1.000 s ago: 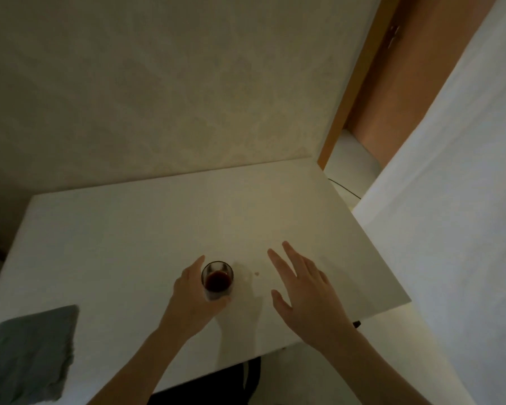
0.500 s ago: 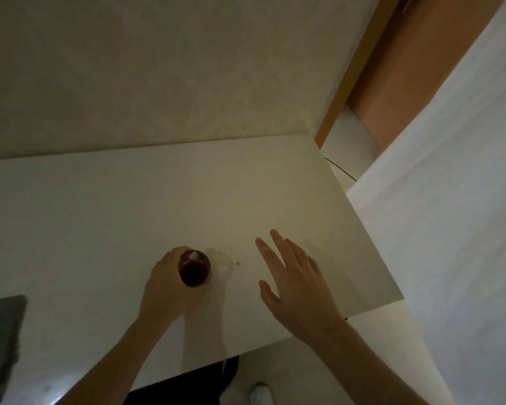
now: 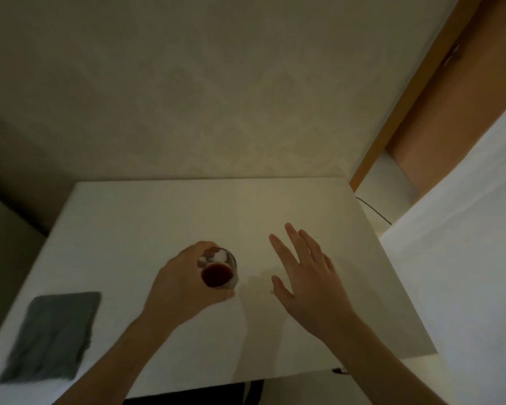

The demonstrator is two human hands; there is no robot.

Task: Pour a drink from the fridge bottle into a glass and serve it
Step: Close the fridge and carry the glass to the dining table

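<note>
My left hand (image 3: 184,283) wraps around the glass (image 3: 220,272) of dark red drink, fingers curled on its side, near the middle of the white table (image 3: 158,217). My right hand (image 3: 310,276) hovers just beside it, palm down, fingers spread, holding nothing. A grey cloth (image 3: 53,336) lies at the table's left edge; bare tabletop stretches ahead to the wall.

White table (image 3: 187,206), grey cloth (image 3: 51,336) at its left corner

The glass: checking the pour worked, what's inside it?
The small clear glass holds dark red liquid, well below the rim. The left hand wrapped around it hides its left side.
</note>
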